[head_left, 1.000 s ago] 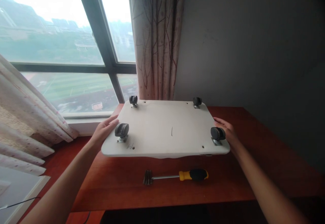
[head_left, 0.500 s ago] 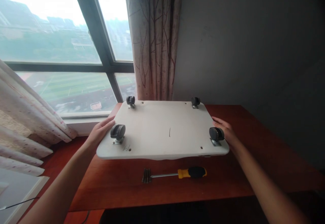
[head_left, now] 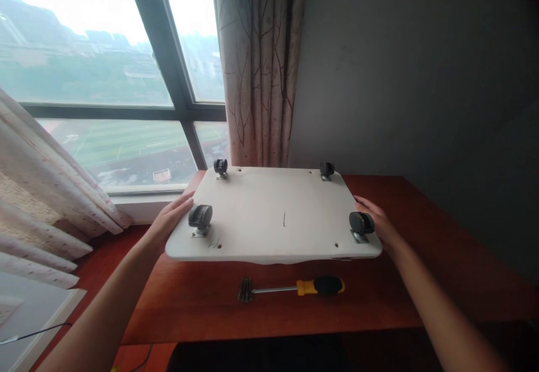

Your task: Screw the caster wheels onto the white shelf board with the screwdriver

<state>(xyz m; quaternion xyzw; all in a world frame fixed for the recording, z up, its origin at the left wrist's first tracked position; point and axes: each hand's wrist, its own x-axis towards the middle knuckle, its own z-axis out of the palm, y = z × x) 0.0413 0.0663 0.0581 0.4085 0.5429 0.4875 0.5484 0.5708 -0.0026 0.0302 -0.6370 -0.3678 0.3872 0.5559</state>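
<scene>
A white board [head_left: 269, 209] with rounded corners lies wheels-up over the wooden table. Black caster wheels stand at its corners, among them the near left caster [head_left: 200, 217] and the near right caster [head_left: 361, 223]. My left hand [head_left: 173, 214] grips the board's left edge, and my right hand [head_left: 373, 216] grips the right edge; the fingertips underneath are hidden. In front of the board lies a screwdriver [head_left: 320, 286] with a yellow and black handle. Its tip touches or nearly touches several screws [head_left: 245, 290] lying side by side.
The reddish-brown table [head_left: 446, 271] runs on to the right beside a grey wall [head_left: 404, 80]. Behind the board hangs a patterned curtain [head_left: 263, 68]. A large window [head_left: 126, 147] and another curtain [head_left: 46, 175] are on the left. A thin cable [head_left: 42, 331] shows at lower left.
The whole view has shifted slightly, so board, hands and tools appear a little further right. Both hands keep their hold on the board's edges.
</scene>
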